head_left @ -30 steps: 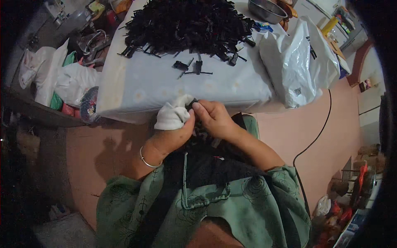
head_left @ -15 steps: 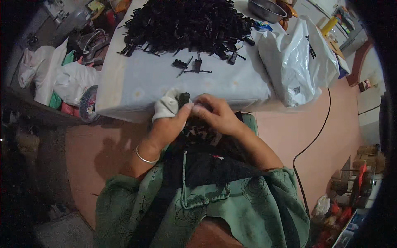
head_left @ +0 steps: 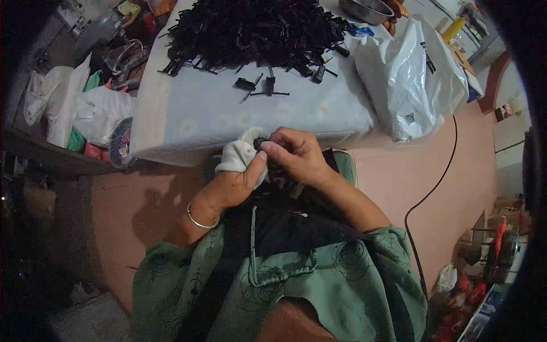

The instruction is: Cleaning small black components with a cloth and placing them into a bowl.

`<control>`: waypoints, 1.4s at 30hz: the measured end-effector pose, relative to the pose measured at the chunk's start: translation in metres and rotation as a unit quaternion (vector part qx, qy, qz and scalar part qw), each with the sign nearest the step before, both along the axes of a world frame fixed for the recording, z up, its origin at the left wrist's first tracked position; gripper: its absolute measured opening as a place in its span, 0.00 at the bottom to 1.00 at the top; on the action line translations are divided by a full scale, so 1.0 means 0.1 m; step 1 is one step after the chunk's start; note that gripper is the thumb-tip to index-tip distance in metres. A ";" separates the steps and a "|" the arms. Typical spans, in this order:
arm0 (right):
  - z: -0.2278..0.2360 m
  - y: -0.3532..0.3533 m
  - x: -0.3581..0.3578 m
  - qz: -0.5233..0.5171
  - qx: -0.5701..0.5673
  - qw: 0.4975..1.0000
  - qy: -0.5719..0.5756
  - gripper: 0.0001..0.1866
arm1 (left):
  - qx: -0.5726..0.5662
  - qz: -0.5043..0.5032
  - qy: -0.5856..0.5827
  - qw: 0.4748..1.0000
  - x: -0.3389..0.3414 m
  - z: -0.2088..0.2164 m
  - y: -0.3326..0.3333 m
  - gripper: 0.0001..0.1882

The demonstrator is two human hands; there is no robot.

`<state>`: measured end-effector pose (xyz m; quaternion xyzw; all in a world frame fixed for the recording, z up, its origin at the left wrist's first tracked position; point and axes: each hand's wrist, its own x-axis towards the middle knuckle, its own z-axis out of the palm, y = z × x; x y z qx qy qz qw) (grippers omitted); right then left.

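Close to the table's front edge, my two hands meet over my lap. My left hand [head_left: 236, 185] has white cloth [head_left: 233, 157] about its fingers and is closed round a small black part [head_left: 260, 142]. Thumb and fingertips of my right hand [head_left: 302, 154] pinch at the same part, which they mostly hide. Beyond them two loose black plastic parts with thin rods, one tilted [head_left: 245, 84] and one upright [head_left: 270, 85], lie on the pale tablecloth [head_left: 199, 111]. A large heap of similar black parts [head_left: 256, 37] covers the far table.
At the table's right stands a white plastic bag [head_left: 393, 85], with a metal bowl [head_left: 367, 10] behind it. White bags [head_left: 102, 114] and a patterned round container [head_left: 121, 142] sit left of the table. A black cable [head_left: 427, 199] runs across the pinkish floor on the right.
The black part has dropped lower between my hands and is now more covered by fingers and cloth. My left hand has turned, bringing the white cloth nearer my right fingertips.
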<state>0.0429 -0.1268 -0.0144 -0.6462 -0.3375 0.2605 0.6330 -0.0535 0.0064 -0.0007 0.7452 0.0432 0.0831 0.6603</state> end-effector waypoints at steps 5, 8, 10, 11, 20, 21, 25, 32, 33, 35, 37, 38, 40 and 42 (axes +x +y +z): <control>-0.02 -0.02 0.03 0.022 -0.025 0.994 -0.106 0.12 | -0.146 0.045 0.025 0.988 0.03 -0.08 0.05 0.14; -0.02 0.01 0.03 0.033 -0.023 0.986 -0.164 0.13 | -0.131 0.019 0.055 0.990 0.04 -0.06 0.05 0.12; -0.03 0.05 0.03 0.040 -0.021 0.986 -0.161 0.14 | 0.109 0.059 -0.111 0.986 0.04 -0.20 0.03 0.12; -0.06 0.06 0.03 0.044 -0.042 0.989 -0.136 0.14 | 0.108 0.059 -0.111 0.986 0.04 -0.24 0.03 0.12; -0.10 0.12 0.29 0.022 -0.102 0.982 -0.157 0.13 | 0.266 0.045 -0.016 0.963 0.10 -0.12 0.14 0.14; -0.04 0.12 0.39 -0.046 -0.167 0.947 -0.269 0.12 | 0.303 0.049 -0.073 0.949 0.13 -0.14 0.21 0.15; -0.24 0.19 0.88 -0.196 -0.205 0.833 -0.475 0.08 | 0.317 0.090 -0.088 0.940 0.16 -0.15 0.34 0.17; -0.29 0.11 0.69 -0.172 -0.226 0.841 -0.461 0.08 | 0.355 0.153 -0.140 0.911 0.30 -0.08 0.21 0.09; -0.29 0.10 0.70 -0.172 -0.227 0.840 -0.462 0.08 | 0.354 0.153 -0.140 0.912 0.34 -0.07 0.20 0.09; -0.31 0.10 0.75 -0.170 -0.220 0.825 -0.493 0.08 | 0.377 0.145 -0.218 0.888 0.44 -0.06 0.18 0.11; -0.32 0.06 0.76 -0.147 -0.207 0.814 -0.522 0.09 | 0.411 0.135 -0.204 0.878 0.52 -0.04 0.20 0.12; -0.30 0.06 0.75 -0.118 -0.190 0.804 -0.551 0.09 | 0.444 0.130 -0.186 0.867 0.56 -0.03 0.20 0.13; -0.22 0.01 0.64 -0.085 -0.164 0.798 -0.574 0.10 | 0.408 0.113 -0.131 0.897 0.61 0.05 0.21 0.13; -0.08 -0.02 0.48 -0.053 -0.137 0.792 -0.593 0.10 | 0.370 0.093 -0.071 0.922 0.62 0.01 0.21 0.14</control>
